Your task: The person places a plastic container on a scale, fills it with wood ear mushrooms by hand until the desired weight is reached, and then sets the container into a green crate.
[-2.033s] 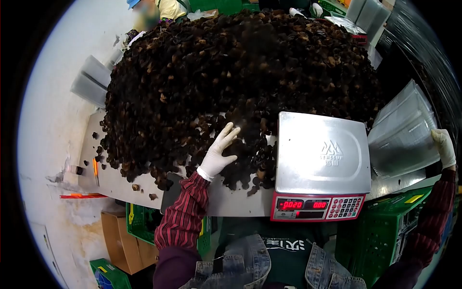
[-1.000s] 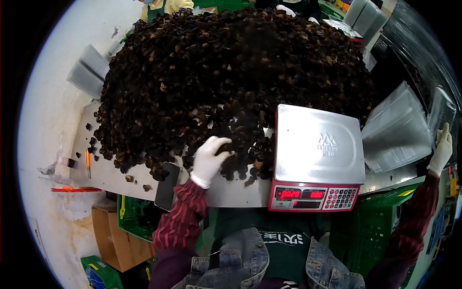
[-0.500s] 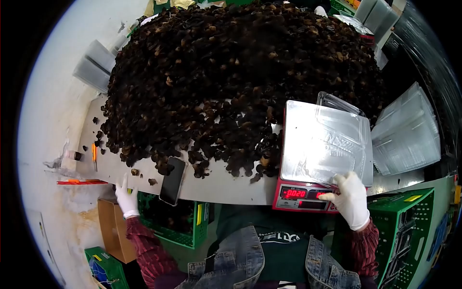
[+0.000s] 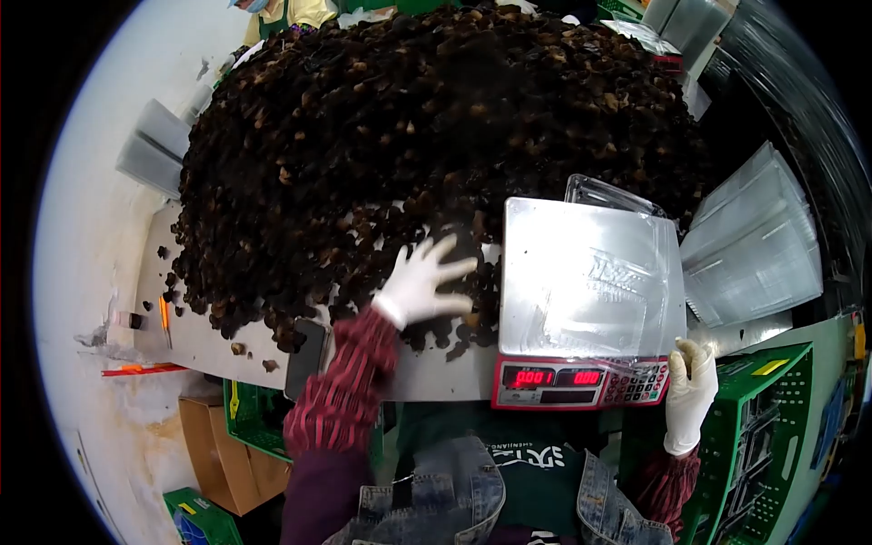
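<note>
My left hand point(image 4: 423, 283), in a white glove, is open with fingers spread over the front edge of a large heap of dark, curled wood ear mushrooms point(image 4: 436, 118). Nothing shows in its grasp. My right hand point(image 4: 690, 395), also gloved, is beside the front right corner of a red digital scale point(image 4: 549, 386), fingers loosely curled and apart, with nothing visible in them. On the scale's metal plate lies a clear plastic tray point(image 4: 604, 291). Red digits on the display read about 0.001 and 0.00.
Stacked clear trays point(image 4: 754, 245) stand right of the scale. Another clear container point(image 4: 618, 195) lies behind it. A phone point(image 4: 307, 359) rests at the table's front edge, partly behind my left sleeve. Green crates point(image 4: 754, 427) are below. A person point(image 4: 291, 16) is across the heap.
My left hand has swung from the table's left front edge onto the mushrooms. My right hand has drawn off the tray and keypad to the right. The display changed from -0.020 to about 0.001.
</note>
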The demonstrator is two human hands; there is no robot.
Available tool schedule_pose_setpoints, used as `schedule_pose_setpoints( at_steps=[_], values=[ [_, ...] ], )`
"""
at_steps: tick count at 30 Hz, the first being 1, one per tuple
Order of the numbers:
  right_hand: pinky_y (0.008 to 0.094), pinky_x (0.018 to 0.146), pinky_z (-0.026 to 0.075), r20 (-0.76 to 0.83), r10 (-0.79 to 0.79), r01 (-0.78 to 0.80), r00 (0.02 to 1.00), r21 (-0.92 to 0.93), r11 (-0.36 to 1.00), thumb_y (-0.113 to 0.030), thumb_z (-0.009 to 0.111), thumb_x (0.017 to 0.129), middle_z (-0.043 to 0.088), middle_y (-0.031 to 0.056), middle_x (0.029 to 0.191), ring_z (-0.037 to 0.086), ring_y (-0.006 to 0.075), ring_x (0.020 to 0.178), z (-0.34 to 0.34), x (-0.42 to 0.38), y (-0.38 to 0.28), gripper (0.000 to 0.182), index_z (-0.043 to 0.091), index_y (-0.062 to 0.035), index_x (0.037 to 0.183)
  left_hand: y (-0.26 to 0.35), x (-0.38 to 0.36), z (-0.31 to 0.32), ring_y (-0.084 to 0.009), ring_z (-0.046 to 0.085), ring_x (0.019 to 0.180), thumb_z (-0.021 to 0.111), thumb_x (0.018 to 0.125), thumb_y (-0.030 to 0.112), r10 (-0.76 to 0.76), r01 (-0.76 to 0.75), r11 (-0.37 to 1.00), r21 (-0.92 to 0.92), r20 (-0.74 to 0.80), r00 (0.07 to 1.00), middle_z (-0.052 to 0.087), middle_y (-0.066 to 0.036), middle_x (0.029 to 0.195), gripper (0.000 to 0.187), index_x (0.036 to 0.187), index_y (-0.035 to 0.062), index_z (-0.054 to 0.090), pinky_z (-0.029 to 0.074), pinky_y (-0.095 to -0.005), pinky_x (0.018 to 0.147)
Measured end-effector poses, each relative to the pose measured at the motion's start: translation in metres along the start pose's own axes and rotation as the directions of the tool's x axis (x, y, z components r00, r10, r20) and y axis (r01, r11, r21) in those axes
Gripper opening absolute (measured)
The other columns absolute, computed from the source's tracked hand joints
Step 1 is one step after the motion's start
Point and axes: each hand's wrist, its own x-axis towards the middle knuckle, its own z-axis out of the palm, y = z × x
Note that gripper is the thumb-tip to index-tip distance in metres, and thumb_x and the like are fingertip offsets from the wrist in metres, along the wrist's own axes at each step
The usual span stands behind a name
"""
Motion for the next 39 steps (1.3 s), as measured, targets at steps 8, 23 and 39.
schedule_pose_setpoints(
  at_steps=[8,23,39],
  values=[
    [0.0247,0.055,0.041,0.149,0.351,-0.369,0.924,0.109,0.923,-0.022,0.067,0.089,0.056,0.0063,0.07,0.048,0.0093,0.059,0.028,0.01,0.006,0.048,0.053,0.0024,0.127,0.001,-0.048,0.051,-0.0314,0.053,0.099,0.075,0.07,0.021,0.088,0.032,0.979,0.2,-0.562,0.822,0.06,-0.008,0.112,0.029,0.098,0.0149,0.068,0.046,-0.0421,0.082],
    [0.0193,0.045,0.036,0.315,0.447,-0.54,0.837,0.348,0.766,-0.01,0.057,0.095,0.055,0.0001,0.074,0.043,0.0033,0.05,0.052,0.028,-0.014,0.033,0.054,0.0055,0.124,0.091,0.003,-0.057,-0.022,0.062,0.086,0.074,0.07,0.004,0.143,-0.459,0.832,-0.312,-0.678,0.721,0.062,-0.009,0.094,0.021,0.091,0.0059,0.071,0.051,-0.0303,0.074],
    [0.0198,0.048,0.033,0.266,0.379,-0.456,0.886,0.368,0.81,-0.016,0.055,0.097,0.054,-0.0006,0.073,0.042,0.0031,0.054,0.057,0.036,-0.022,0.029,0.058,0.0042,0.118,0.076,0.0,-0.049,-0.034,0.061,0.101,0.073,0.072,0.022,0.249,-0.346,0.938,-0.022,-0.652,0.716,0.062,-0.017,0.11,0.037,0.104,0.0049,0.066,0.051,-0.0399,0.086]
  ],
)
